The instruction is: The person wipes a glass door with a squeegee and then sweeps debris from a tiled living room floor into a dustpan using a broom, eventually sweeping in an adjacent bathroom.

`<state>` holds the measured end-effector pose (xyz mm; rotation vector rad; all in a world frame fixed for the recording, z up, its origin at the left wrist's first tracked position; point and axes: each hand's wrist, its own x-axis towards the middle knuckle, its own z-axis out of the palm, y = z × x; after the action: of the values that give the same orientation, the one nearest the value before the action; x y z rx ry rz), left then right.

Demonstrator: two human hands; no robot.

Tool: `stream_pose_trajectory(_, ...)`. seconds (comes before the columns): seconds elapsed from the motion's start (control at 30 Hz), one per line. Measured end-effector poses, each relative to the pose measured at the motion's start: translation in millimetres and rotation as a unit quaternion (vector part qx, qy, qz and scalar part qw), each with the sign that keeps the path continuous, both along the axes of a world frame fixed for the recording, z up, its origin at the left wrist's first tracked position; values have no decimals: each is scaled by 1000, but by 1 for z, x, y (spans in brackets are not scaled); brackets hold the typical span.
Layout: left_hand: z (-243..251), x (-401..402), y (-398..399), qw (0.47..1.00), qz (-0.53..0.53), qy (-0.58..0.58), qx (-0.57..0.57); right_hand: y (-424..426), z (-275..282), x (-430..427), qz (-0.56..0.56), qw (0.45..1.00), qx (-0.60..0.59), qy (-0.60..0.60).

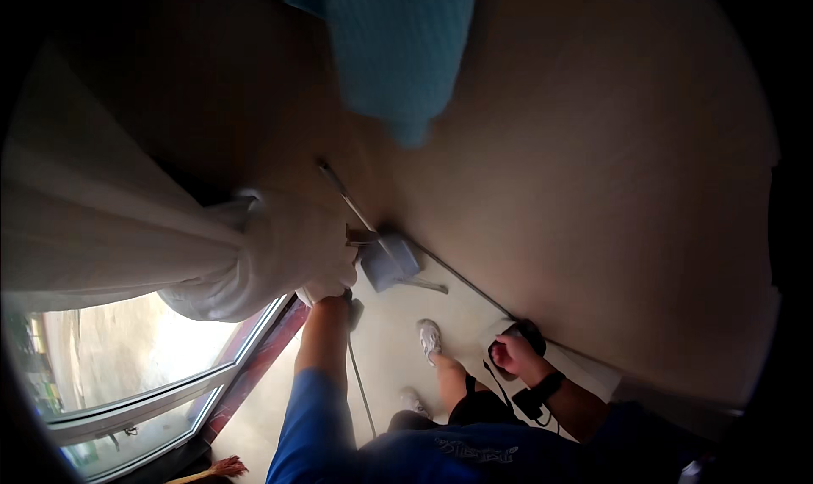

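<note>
My left forearm (pixel 324 331) reaches forward to a gathered white curtain (pixel 279 262). Folds cover most of the hand, so its grip cannot be made out. A dark band or object shows beside that wrist. My right hand (pixel 516 356) hangs low on the other side with curled fingers and nothing visible in them. Behind it, by the wall's foot, is a dark round object (pixel 538 338), perhaps a bin. The right wrist wears a black band (pixel 547 387) with a small device and cord. A turquoise cloth (pixel 400 52) hangs overhead.
A grey long-handled dustpan (pixel 389 265) stands ahead near the wall (pixel 603 230), with a brown object (pixel 361 235) beside it. A thin rod (pixel 361 379) runs along the floor by my left arm. The glazed window or door (pixel 146 389) and broom bristles (pixel 230 467) are left.
</note>
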<state>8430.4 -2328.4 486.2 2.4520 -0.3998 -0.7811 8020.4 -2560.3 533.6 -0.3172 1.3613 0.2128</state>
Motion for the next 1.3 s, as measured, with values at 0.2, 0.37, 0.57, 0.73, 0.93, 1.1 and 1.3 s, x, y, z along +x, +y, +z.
stream_pose_trajectory(0.2,1,-12,31,988,-9,143,62,6,17,-130,122,957,-225,134)
stream_pose_trajectory(0.37,14,-61,74,969,7,223,106,39,21,-231,265,910,-281,149)
stream_pose_trajectory(0.57,29,-168,66,949,-148,-243,-133,128,44,-387,504,766,-340,209)
stream_pose_trajectory(0.73,-69,-320,247,941,-309,-130,51,171,93,-474,626,679,-281,260)
stream_pose_trajectory(0.93,-32,-449,241,878,-385,125,256,205,95,-628,299,837,-208,409)
stream_pose_trajectory(1.1,-11,-515,129,924,-320,53,202,183,117,-720,195,863,-143,443)
stream_pose_trajectory(1.3,40,-635,0,965,-237,19,106,131,107,-882,296,829,-199,431)
